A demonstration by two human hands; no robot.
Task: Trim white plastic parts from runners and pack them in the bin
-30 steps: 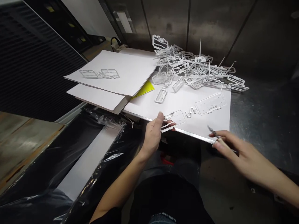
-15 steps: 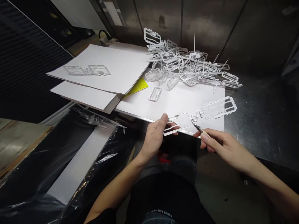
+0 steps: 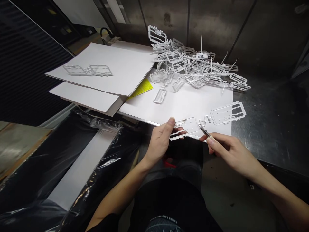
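My left hand is closed on the left end of a white plastic frame, held over the front edge of the worktable. A curly white runner lies between this frame and a second white frame to the right. In my right hand is a pair of small nippers, the handles mostly hidden by my fingers. The tips of the nippers are at the right end of the held frame, close to the runner. Whether the blades have parted the plastic there, I cannot tell.
A tangled heap of white plastic frames sits at the back of the table. At left, a joined pair of frames rests on stacked white boards, with a yellow sheet beside them. Below left is a box lined with black plastic.
Both hands keep almost the same place. The runner and the right-hand frame have shifted slightly to the right, away from the held frame. The view has tilted a little.
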